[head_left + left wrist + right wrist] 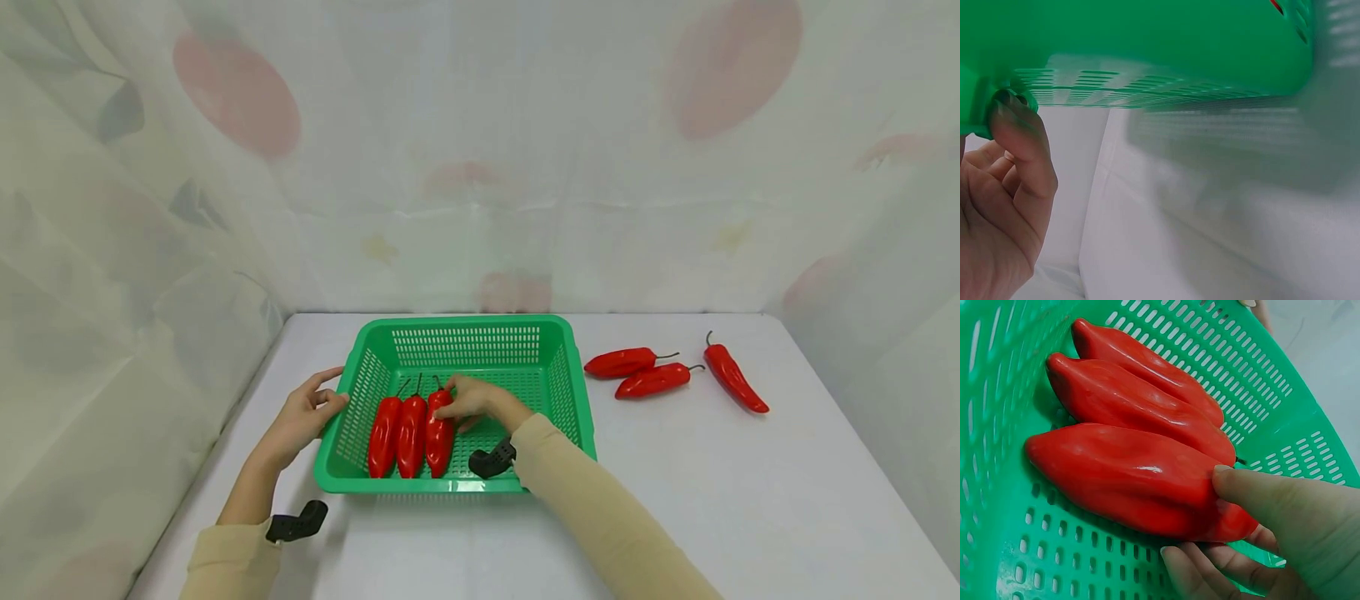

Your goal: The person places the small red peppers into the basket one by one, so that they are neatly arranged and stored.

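Three red chili peppers lie side by side in the left part of a green plastic basket [480, 486], stems pointing to the back. My right hand [472, 398] reaches inside and holds the rightmost of them, a glossy red chili pepper [1129, 478], near its stem end. The thumb is on top and the other fingers are along its side, partly hidden under it. The middle pepper [411, 437] and the left pepper [384, 437] lie just beside it. At the basket's left wall, my left hand [302, 418] pinches the rim between thumb and fingers.
On the white table [675, 500], right of the basket, lie two red peppers close together, one further back [621, 362] and one nearer [654, 381]. Another red pepper [735, 377] lies farther right. A patterned cloth [480, 242] hangs behind and at both sides.
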`<state>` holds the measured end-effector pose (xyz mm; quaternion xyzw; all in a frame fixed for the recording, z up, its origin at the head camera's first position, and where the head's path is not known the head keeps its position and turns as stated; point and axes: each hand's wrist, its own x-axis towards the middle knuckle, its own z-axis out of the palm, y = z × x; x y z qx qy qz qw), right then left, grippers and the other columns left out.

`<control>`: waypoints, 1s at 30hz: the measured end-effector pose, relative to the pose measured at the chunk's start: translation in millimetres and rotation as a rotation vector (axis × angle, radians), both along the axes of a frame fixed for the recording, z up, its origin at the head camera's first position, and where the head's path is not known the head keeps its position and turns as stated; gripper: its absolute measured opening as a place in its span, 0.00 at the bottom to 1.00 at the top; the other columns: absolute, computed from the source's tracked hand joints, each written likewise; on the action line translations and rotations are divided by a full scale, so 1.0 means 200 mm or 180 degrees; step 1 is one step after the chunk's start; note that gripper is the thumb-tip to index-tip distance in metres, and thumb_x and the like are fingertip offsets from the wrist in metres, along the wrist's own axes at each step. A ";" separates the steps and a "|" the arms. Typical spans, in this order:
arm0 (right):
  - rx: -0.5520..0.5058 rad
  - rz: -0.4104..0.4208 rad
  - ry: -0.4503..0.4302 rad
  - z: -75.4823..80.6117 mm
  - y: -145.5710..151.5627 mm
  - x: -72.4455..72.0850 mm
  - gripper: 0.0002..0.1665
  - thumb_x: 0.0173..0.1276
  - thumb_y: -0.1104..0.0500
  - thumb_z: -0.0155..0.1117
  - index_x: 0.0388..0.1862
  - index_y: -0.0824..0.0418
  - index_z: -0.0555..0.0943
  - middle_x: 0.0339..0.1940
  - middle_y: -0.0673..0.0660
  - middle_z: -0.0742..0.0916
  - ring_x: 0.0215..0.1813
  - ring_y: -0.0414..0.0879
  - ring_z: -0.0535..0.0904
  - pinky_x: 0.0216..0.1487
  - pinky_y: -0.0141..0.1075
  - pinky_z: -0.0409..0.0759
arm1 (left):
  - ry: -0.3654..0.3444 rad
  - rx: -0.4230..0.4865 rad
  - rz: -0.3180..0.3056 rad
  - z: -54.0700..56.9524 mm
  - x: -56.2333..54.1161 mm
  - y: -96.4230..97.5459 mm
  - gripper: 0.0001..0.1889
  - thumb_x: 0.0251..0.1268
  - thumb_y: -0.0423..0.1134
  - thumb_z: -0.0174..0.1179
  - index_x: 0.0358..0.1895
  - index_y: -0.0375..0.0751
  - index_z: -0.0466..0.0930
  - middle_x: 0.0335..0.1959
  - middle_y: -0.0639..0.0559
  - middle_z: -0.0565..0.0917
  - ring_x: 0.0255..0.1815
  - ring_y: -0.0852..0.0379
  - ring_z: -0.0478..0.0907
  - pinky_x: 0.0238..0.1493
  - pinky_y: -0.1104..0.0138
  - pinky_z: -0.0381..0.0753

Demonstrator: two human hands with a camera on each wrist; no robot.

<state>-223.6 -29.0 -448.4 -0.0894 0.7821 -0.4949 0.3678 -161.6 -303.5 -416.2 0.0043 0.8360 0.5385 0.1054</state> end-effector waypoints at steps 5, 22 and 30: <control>0.0022 0.0065 -0.0012 0.01 -0.01 0.01 0.35 0.62 0.59 0.64 0.63 0.65 0.60 0.35 0.60 0.81 0.36 0.51 0.80 0.36 0.41 0.83 | 0.0025 -0.0016 -0.0001 -0.03 -0.01 -0.02 0.32 0.68 0.43 0.52 0.70 0.43 0.50 0.35 0.39 0.74 0.29 0.52 0.81 0.32 0.59 0.83; 0.0200 0.0249 0.0035 0.02 0.00 0.02 0.36 0.64 0.57 0.62 0.67 0.64 0.59 0.42 0.62 0.79 0.35 0.52 0.82 0.33 0.42 0.83 | 0.0024 -0.0005 0.0043 -0.04 -0.01 -0.02 0.31 0.67 0.44 0.53 0.70 0.45 0.52 0.35 0.38 0.75 0.29 0.52 0.82 0.32 0.58 0.83; 0.0224 0.0270 0.0056 0.02 0.01 0.02 0.35 0.64 0.56 0.61 0.66 0.63 0.59 0.54 0.64 0.74 0.36 0.53 0.82 0.32 0.44 0.83 | 0.0037 0.0000 0.0039 -0.03 -0.01 -0.02 0.31 0.67 0.44 0.53 0.70 0.45 0.51 0.35 0.37 0.75 0.30 0.51 0.82 0.32 0.58 0.83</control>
